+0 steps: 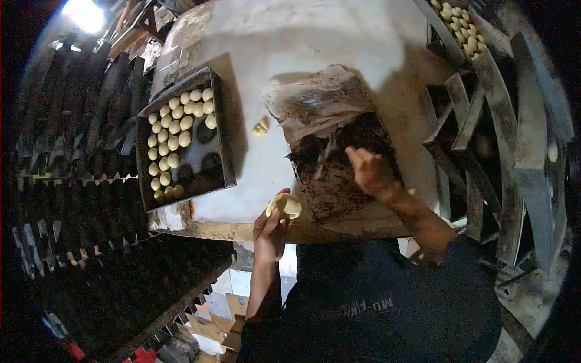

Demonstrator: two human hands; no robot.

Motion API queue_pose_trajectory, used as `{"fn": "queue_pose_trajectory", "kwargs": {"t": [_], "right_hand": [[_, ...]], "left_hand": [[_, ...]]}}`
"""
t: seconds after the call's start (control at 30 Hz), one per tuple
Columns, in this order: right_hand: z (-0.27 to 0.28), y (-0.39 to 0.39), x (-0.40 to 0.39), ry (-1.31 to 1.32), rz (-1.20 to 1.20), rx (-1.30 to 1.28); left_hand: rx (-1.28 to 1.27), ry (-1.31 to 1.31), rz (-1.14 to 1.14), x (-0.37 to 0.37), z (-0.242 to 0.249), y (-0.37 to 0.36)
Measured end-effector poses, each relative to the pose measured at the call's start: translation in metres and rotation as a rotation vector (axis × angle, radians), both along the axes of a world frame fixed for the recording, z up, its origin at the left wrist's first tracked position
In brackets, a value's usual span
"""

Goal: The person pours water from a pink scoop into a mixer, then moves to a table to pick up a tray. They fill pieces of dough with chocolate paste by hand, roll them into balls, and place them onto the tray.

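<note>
My left hand [270, 233], at the table's front edge, is closed around a flattened, cupped piece of pale dough [284, 207], with the thumb against its near side. My right hand [371, 172] is over a dark, sticky-looking mass [339, 187] lying on a brown, crumpled wrapper [324, 97]. Its fingers look drawn together and point left; what they hold, if anything, does not show. Left of those fingers, a thin pale streak [327, 148] crosses the dark mass, too blurred to name. A few small dough scraps [261, 126] lie left of the wrapper.
A dark metal tray [226, 142] with rows of round dough balls [174, 127] stands on the table [260, 175] at left. Another tray of dough balls [465, 30] is at the upper right. Stacked metal trays [478, 151] crowd the right side; dark racks [72, 193] fill the left.
</note>
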State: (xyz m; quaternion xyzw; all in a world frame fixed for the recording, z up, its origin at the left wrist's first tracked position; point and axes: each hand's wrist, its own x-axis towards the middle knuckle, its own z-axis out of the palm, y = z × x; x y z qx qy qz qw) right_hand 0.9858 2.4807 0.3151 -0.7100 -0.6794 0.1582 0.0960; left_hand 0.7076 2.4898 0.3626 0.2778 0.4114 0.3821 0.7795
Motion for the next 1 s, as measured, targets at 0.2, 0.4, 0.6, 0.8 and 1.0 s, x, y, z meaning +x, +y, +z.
{"fn": "queue_pose_trajectory", "kwargs": {"t": [0.2, 0.4, 0.6, 0.8, 1.0], "right_hand": [[-0.044, 0.028, 0.022, -0.26, 0.085, 0.234], [-0.08, 0.036, 0.049, 0.392, 0.278, -0.062], [-0.017, -0.013, 0.008, 0.439, 0.289, 0.211], [-0.031, -0.073, -0.03, 0.059, 0.129, 0.389], [-0.021, -0.095, -0.058, 0.196, -0.022, 0.292]], "left_hand": [[-0.025, 0.025, 0.028, 0.015, -0.008, 0.01], [0.015, -0.054, -0.02, 0.038, -0.007, 0.027], [-0.042, -0.074, -0.078, 0.061, -0.034, 0.028], [-0.156, -0.212, -0.123, 0.046, -0.047, 0.005], [-0.041, -0.23, 0.006, 0.014, -0.026, -0.017]]}}
